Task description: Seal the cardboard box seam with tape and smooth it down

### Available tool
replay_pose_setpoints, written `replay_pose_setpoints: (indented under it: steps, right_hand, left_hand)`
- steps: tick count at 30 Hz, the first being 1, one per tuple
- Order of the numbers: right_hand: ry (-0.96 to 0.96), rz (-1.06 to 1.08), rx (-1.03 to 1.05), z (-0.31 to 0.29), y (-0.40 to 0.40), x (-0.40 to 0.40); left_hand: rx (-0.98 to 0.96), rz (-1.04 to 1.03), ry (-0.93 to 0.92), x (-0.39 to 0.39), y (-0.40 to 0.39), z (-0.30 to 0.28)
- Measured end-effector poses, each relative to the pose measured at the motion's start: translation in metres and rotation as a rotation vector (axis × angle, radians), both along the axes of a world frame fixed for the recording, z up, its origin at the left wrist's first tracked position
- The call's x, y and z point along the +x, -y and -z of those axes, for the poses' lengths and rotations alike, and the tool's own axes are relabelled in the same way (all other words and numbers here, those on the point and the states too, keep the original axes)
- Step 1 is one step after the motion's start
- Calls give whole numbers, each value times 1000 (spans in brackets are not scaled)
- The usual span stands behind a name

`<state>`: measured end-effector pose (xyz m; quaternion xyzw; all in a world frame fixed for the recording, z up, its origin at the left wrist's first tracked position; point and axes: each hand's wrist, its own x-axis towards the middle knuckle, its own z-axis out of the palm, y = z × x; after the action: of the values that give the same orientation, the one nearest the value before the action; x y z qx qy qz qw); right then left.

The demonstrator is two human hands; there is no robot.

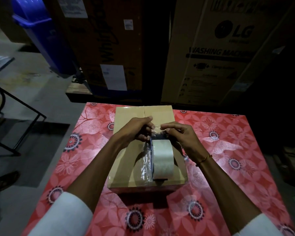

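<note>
A small cardboard box (126, 116) sits on a red floral table (228, 150), its centre seam running away from me. A tape dispenser with a roll of clear tape (162, 158) stands on the box top just right of the seam. A wrinkled strip of clear tape (146, 160) lies along the near half of the seam. My left hand (134, 129) and my right hand (179, 133) meet above the dispenser's front, both pinching the loose end of the clear tape (156, 127) between their fingertips.
Large cardboard appliance cartons (216, 53) stand close behind the table. A blue plastic bin (41, 34) is at the back left. A dark metal frame (15, 116) stands on the floor to the left. A foot (3, 180) shows at the left edge.
</note>
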<state>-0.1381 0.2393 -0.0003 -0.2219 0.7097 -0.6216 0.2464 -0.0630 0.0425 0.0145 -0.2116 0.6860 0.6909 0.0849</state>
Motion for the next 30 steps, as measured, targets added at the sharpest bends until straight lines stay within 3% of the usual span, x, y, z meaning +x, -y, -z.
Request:
replay_pose_setpoints:
  steps: [5,20,25,30]
  right_hand:
    - [-24,-29,4,1,-1,-2]
    - [90,-24,-9,-1,4,-6]
    - [6,-100,170,-8,20,-13]
    - [16,-140,192,-12,25,-16]
  left_hand:
    - [-238,171,21,-5,-6,-6]
    - [-8,-6,-31,-4,-5,-5]
    - [40,-2,-89,-1,-4,0]
    - [-5,-15,-115,0,-4,4]
